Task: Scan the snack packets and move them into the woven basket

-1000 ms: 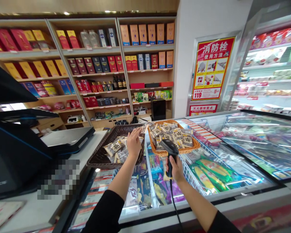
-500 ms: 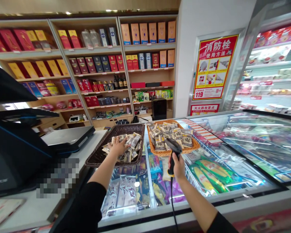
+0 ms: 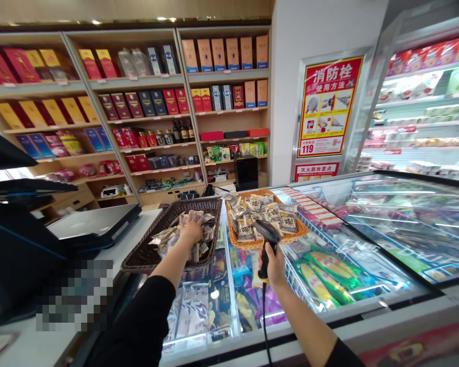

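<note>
My left hand [image 3: 192, 228] reaches into a dark brown wicker basket [image 3: 141, 259]. Its fingers are spread over small clear-and-beige snack packets [image 3: 164, 239] heaped there, and touch the top ones. In my right hand [image 3: 274, 263] is a black barcode scanner [image 3: 268, 233], held upright by its handle, its cable [image 3: 265, 321] hanging down. Just behind the scanner head stands an orange wicker basket [image 3: 301, 230] full of similar packets [image 3: 254, 204] with black lettering. Both baskets rest on the glass top of a chest freezer [image 3: 229, 285].
At left, a counter [image 3: 19, 351] carries a flat scale [image 3: 95, 221] and a dark checkout machine [image 3: 11, 255]. Bagged frozen goods [image 3: 325, 270] lie under the freezer glass. Shelves of boxed bottles [image 3: 149, 102] line the back wall, beside a red fire-hydrant poster [image 3: 329, 107].
My left hand has moved farther across the packets in the dark basket, shifting some. The whole view has turned slightly right. My right hand still grips the scanner by the orange basket.
</note>
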Demonstrator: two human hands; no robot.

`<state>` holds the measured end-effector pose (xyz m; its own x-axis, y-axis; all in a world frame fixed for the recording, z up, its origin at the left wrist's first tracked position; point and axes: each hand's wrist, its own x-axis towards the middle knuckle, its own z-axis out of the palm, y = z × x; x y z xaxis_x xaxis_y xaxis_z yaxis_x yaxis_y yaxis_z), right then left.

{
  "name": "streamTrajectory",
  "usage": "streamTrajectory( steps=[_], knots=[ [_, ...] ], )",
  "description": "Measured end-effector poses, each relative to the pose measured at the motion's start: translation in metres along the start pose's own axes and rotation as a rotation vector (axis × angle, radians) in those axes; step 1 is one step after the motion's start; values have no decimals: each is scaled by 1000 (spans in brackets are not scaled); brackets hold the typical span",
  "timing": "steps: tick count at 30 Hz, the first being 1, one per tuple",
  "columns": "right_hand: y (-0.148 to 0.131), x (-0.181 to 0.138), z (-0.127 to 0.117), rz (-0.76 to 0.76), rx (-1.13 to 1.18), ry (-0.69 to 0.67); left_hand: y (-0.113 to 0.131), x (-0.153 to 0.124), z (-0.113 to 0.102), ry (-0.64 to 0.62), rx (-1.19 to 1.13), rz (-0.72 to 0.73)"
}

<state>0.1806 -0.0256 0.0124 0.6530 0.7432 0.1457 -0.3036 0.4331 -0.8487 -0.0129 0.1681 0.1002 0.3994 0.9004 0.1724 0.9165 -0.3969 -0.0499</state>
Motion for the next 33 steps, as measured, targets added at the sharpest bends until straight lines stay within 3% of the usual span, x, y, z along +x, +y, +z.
streamTrajectory(
  steps=[3, 5, 7, 9, 12, 15, 18, 25, 28, 33],
  knots=[
    [-1, 1, 1, 2, 24, 28, 39, 20, -12, 147, -136, 38],
    [0, 2, 1, 9, 25, 25, 72, 32, -18, 109, -198, 205],
    [2, 5, 0, 10, 7, 27, 103, 40, -18, 54, -180, 253],
    [4, 7, -2, 3, -9, 38, 124, 44, -15, -5, -135, 231],
    [5, 11, -5, 2, -2, 65, 137, 46, -8, -50, -98, 165],
    [7, 13, -6, -1, -14, 73, 130, 49, -9, 21, -178, 108],
    [7, 9, -4, -48, -88, 23, 111, 49, -15, 119, -438, 29],
    [-7, -16, 6, -146, -263, -217, 51, 5, 5, 42, -1575, -195],
    [-13, -23, 9, -112, -288, -289, 41, -14, 16, 76, -1724, -257],
    [-15, -25, 11, -74, -301, -319, 44, -17, 20, 109, -1708, -245]
  ],
)
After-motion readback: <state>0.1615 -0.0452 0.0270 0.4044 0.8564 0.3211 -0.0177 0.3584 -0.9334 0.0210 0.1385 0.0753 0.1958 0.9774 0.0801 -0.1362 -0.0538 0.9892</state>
